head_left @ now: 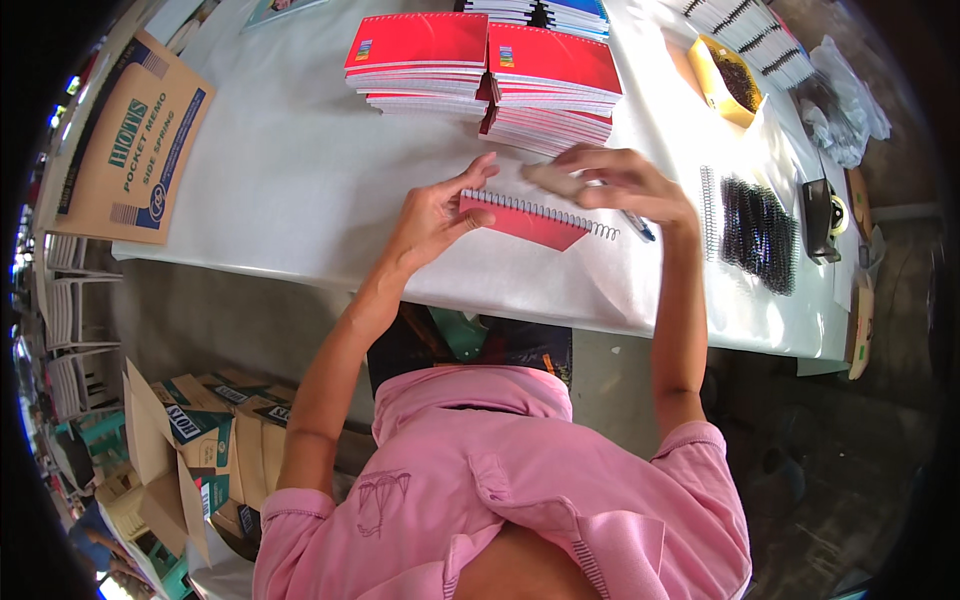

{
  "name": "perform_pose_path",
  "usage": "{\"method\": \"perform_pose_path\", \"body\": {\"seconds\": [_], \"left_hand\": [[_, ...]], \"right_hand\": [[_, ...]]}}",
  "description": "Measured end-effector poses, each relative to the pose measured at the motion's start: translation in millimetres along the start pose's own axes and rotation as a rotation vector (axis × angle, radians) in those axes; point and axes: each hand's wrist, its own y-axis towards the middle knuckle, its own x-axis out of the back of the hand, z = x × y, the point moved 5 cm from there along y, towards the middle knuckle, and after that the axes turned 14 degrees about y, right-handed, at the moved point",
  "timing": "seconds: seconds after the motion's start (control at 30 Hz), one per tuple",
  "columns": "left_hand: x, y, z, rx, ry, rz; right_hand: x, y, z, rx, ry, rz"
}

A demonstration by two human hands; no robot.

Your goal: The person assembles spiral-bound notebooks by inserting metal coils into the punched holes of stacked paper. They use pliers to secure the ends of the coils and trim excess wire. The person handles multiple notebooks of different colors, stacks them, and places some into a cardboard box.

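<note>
A small red spiral notebook [530, 220] is held up over the near part of the table, its wire coil along the upper edge. My left hand [440, 215] grips it by its left end, thumb on the red cover. Past the notebook's right end a length of the silver coil [604, 232] sticks out. Just above that end is my right hand [625, 185], fingers bent and partly smeared by motion. A blurred tan shape [555, 182] shows at its fingertips; I cannot tell what it is. A pen [638, 226] lies under the right hand.
Beyond my hands stand two stacks of red notebooks [425, 45]. To the right lie black wire coils [760, 230], a tape dispenser [824, 220] and a yellow container [722, 80]. A cardboard carton [135, 140] stands at left; open cartons [200, 440] sit below the table.
</note>
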Motion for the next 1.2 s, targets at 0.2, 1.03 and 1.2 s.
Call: {"method": "perform_pose_path", "body": {"seconds": [0.2,1.03,1.2], "left_hand": [[-0.8,2.9,-15.6,0.141,-0.109,0.19],[-6.5,-24.9,-96.0,-0.285,1.008,-0.472],[-7.8,-27.5,-98.9,-0.347,1.086,-0.468]], "right_hand": [[84.3,-83.3,-17.4,-0.272,-0.586,-0.534],[-120.7,-67.2,52.7,0.198,-0.512,-0.587],[-108.0,-60.5,29.5,-0.093,0.158,-0.286]]}}
